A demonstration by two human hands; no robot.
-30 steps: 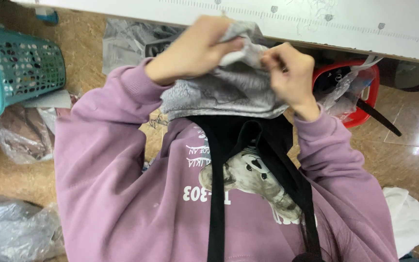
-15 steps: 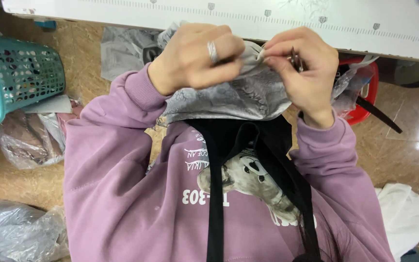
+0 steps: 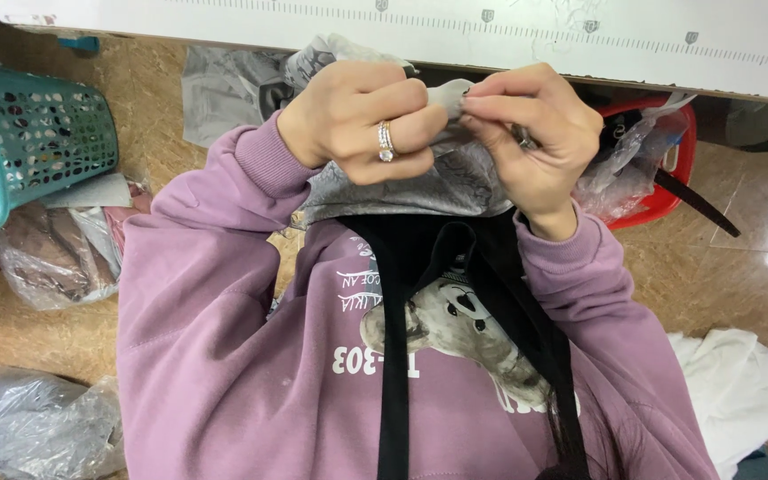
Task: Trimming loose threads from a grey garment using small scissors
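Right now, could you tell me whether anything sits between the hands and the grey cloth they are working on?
Nothing visible does. The left hand and right hand both grip the grey cloth directly, fingertips pinching its top edge just below the white table. The black straps hang beneath the cloth, clear of the hands.

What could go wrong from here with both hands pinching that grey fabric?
1. Left hand and right hand pinch the grey fabric at one small spot; it could slip free.
2. The ring might snag the cloth.
3. The black straps hanging below could tangle with it.
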